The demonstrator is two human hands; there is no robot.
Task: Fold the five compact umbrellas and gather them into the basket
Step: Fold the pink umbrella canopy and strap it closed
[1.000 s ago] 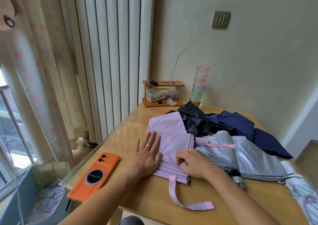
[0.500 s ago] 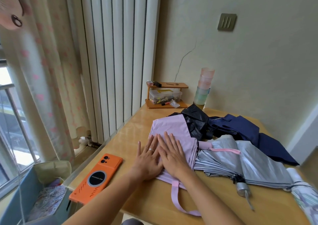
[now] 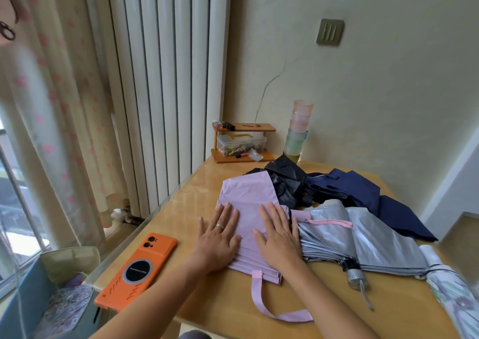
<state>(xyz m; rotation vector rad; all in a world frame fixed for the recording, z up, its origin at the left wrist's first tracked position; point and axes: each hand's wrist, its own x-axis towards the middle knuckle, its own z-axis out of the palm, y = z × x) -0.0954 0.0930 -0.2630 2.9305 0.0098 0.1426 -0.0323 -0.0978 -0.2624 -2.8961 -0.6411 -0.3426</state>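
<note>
Wooden table (image 3: 207, 299), glossy, set in a corner by cream walls.
- Lilac umbrella (image 3: 248, 196): pleats stacked flat at the table's near middle, strap trailing toward the near edge.
- Left hand (image 3: 217, 240) and right hand (image 3: 280, 240): fingers straight, palms pressing the lilac pleats side by side, gripping nothing.
- Silver umbrella (image 3: 375, 242), black umbrella (image 3: 285, 180), navy umbrella (image 3: 363, 190): right of it, loosely collapsed.
- Patterned umbrella (image 3: 451, 286): far right edge.
- Orange phone (image 3: 137, 271): left of the hands.
- Blue bin (image 3: 28, 299), possibly the basket: on the floor, lower left.
- Curtain (image 3: 51, 131): at the window.
</note>
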